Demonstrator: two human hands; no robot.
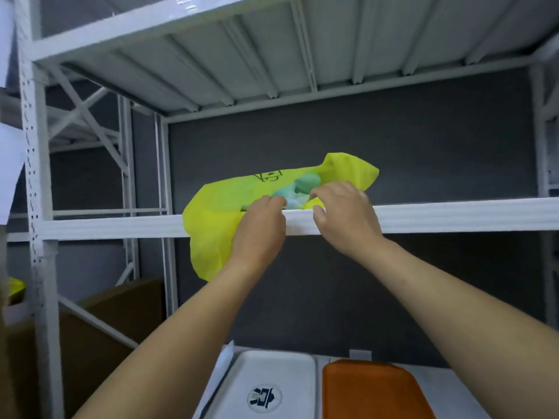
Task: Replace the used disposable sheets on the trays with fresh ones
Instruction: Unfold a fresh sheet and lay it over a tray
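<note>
A yellow plastic bag (pixel 217 213) lies on the upper white shelf (pixel 453 214) and hangs over its front edge. Pale green crumpled sheets (pixel 302 184) show inside its mouth. My left hand (pixel 261 228) grips the bag's near edge at the opening. My right hand (pixel 344 210) reaches into the mouth, fingers curled at the far flap beside the green sheets. On the lower shelf stand a white tray (pixel 272 376) with a round logo and an orange tray (pixel 372 391), side by side below my forearms.
White metal rack posts (pixel 34 189) rise at the left, with brown cardboard boxes (pixel 121 316) behind them. A dark grey wall backs the shelves. A white paper sheet (pixel 222 362) leans beside the white tray.
</note>
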